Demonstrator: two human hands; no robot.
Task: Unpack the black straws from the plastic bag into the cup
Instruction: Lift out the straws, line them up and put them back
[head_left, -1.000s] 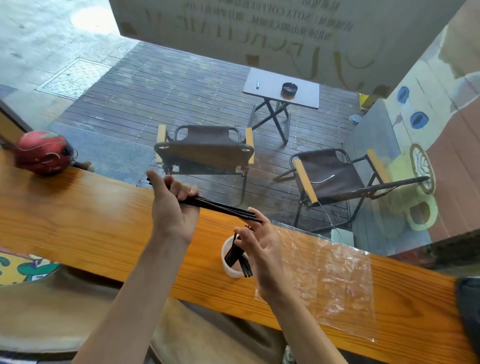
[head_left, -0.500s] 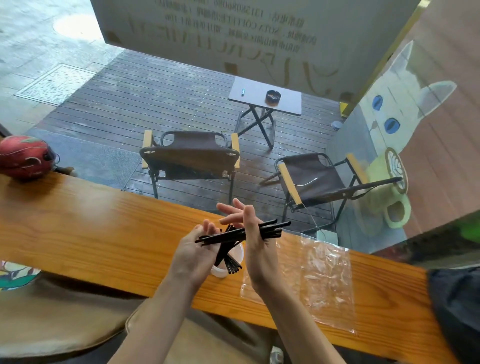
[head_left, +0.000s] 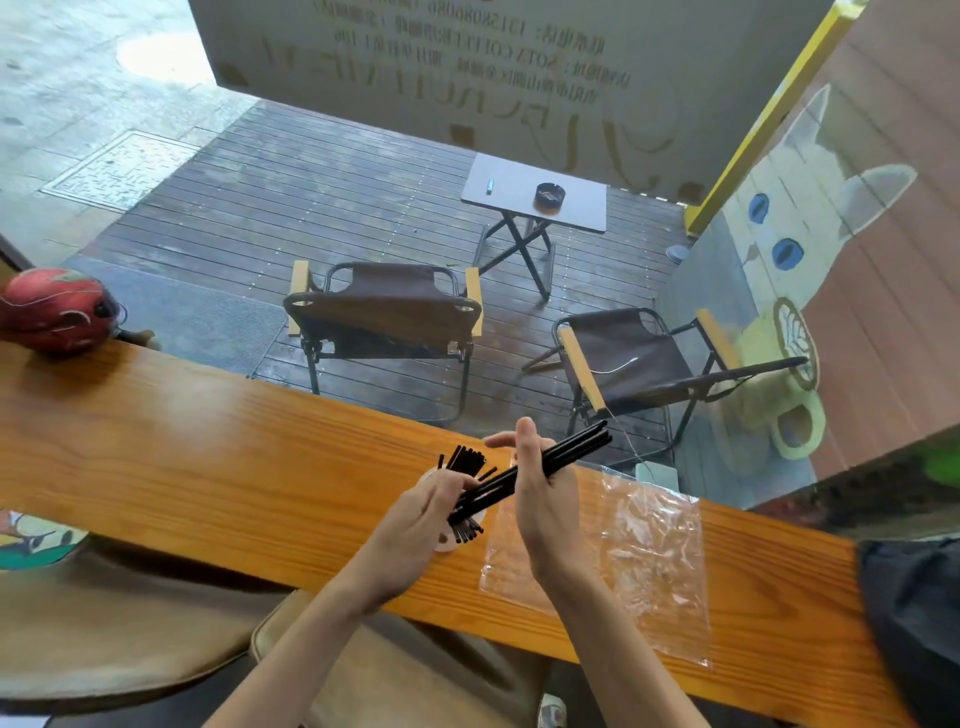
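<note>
A bundle of black straws (head_left: 571, 449) slants from lower left to upper right above the wooden counter (head_left: 208, 467). My left hand (head_left: 415, 525) grips the bundle's lower end, right over the white cup (head_left: 444, 544). The cup is mostly hidden by that hand, and several black straws (head_left: 465, 460) stick out of it. My right hand (head_left: 543, 499) has straight fingers, and the bundle's middle lies against them by the thumb. The clear plastic bag (head_left: 649, 561) lies flat and crumpled on the counter, just right of my right hand.
A red helmet (head_left: 52, 309) sits at the counter's far left end. A dark cloth (head_left: 914, 623) lies at its right end. Beyond the counter is a window onto a deck with two folding chairs (head_left: 384, 312) and a small table (head_left: 535, 192).
My left hand came down and right from a high position to the cup. The bundle went from level to tilted, its lower end over the cup. My right hand stays against it.
</note>
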